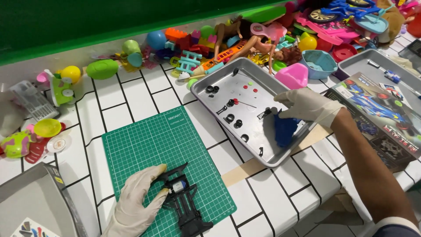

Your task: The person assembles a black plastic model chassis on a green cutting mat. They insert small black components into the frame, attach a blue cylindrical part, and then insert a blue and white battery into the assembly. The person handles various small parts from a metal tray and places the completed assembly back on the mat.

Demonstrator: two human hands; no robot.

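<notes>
On your white tiled counter [131,98] under a green wall, your left hand [138,199] pinches the black toy chassis [184,199] on the green cutting mat [149,145] — long axis running away from you (slightly tilted) — while your right hand [307,105] clasps a blue part [285,129] over the metal tray [210,87].

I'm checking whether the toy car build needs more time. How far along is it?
Early to midway. Done: the black chassis lies on the green cutting mat with a small motor seated in it. In hand: the left hand steadies the chassis while the right hand grips a blue part in the metal tray. Left: small black parts remain loose in that tray.
</notes>
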